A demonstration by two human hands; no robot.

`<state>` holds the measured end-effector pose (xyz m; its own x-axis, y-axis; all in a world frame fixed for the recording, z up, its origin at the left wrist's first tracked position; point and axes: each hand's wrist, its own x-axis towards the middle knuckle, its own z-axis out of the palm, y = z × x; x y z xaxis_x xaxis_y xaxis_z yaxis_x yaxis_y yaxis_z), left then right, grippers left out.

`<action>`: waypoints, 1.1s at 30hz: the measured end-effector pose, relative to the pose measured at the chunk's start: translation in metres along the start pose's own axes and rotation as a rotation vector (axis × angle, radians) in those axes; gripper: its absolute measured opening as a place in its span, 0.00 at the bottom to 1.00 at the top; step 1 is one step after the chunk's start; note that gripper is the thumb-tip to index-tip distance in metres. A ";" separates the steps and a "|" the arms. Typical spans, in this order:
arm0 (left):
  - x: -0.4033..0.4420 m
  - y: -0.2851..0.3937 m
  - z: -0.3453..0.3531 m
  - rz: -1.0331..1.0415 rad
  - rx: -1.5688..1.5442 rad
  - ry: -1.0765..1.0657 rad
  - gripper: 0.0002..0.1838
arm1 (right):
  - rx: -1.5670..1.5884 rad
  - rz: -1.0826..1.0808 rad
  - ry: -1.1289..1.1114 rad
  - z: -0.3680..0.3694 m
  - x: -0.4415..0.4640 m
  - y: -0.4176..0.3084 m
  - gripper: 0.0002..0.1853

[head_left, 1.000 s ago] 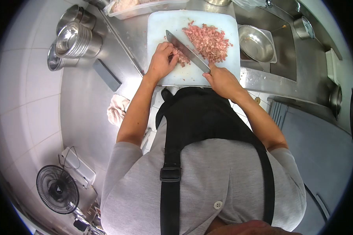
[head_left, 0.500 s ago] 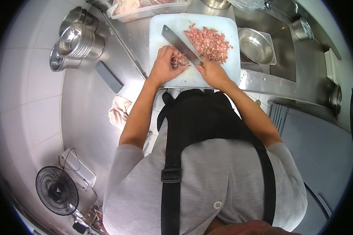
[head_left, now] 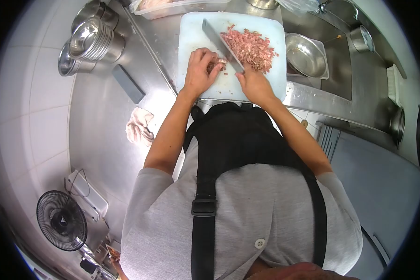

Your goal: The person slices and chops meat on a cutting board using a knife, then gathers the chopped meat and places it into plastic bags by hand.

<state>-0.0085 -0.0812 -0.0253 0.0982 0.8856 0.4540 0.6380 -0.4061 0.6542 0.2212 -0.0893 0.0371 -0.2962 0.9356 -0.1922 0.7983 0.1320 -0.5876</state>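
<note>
On the white cutting board [head_left: 191, 35], a large heap of chopped meat [head_left: 253, 49] lies at the right. My right hand [head_left: 256, 85] is wrapped round the handle of a broad knife [head_left: 219, 41], whose blade slants up and left along the heap's left edge. My left hand [head_left: 201, 73] curls over a smaller portion of meat [head_left: 217, 64] left of the blade, its fingers bent round the pieces. Part of that portion is hidden under the fingers.
A plastic tub of meat [head_left: 172, 8] stands behind the board. Right of it, a steel bowl [head_left: 305, 56] sits in the sink. Stacked steel bowls [head_left: 91, 41], a grey block [head_left: 128, 84], a cloth [head_left: 139, 126] and a fan [head_left: 61, 220] are at the left.
The knife has moved right and turned steeper, now against the large heap. My left hand first spread round the small portion, then drew its fingers in over it.
</note>
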 end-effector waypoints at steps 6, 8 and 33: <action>0.004 -0.003 -0.004 0.060 0.066 -0.063 0.07 | -0.034 -0.063 -0.040 -0.008 0.008 0.003 0.20; 0.004 -0.002 -0.009 0.015 0.087 -0.080 0.07 | -0.010 -0.054 -0.043 -0.020 0.000 -0.011 0.21; 0.005 -0.008 -0.027 -0.034 0.001 -0.143 0.10 | -0.090 -0.031 -0.220 -0.040 -0.014 -0.032 0.22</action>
<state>-0.0334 -0.0801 -0.0121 0.1840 0.9221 0.3404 0.6438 -0.3748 0.6671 0.2210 -0.0937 0.0896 -0.4202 0.8383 -0.3474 0.8277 0.1970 -0.5255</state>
